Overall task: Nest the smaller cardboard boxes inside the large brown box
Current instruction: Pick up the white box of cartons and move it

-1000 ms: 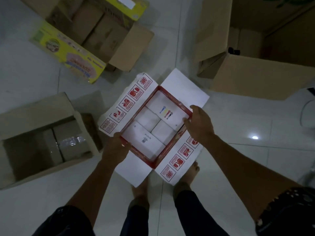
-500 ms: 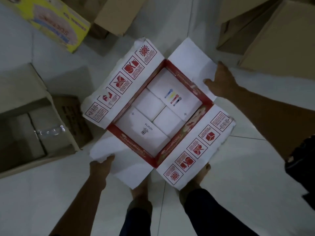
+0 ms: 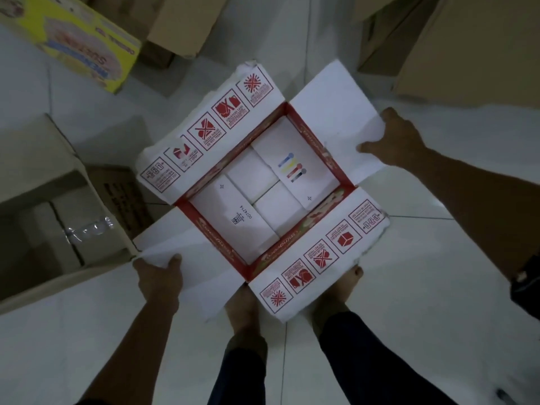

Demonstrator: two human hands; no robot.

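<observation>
Four open cardboard boxes show: one white-and-red box (image 3: 295, 124) with four flaps spread, one yellow printed box (image 3: 79, 45), one brown box at the left (image 3: 38, 159) and one large brown box (image 3: 473, 51) at the top right. Four white cartons (image 3: 251, 176) fill the white-and-red one. Two hands and two bare feet (image 3: 244, 314) appear.

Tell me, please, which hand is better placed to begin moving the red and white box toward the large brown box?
Probably the right hand. It grips the plain flap of the red and white box on the side facing the large brown box. The left hand holds the opposite flap, on the far side.
</observation>
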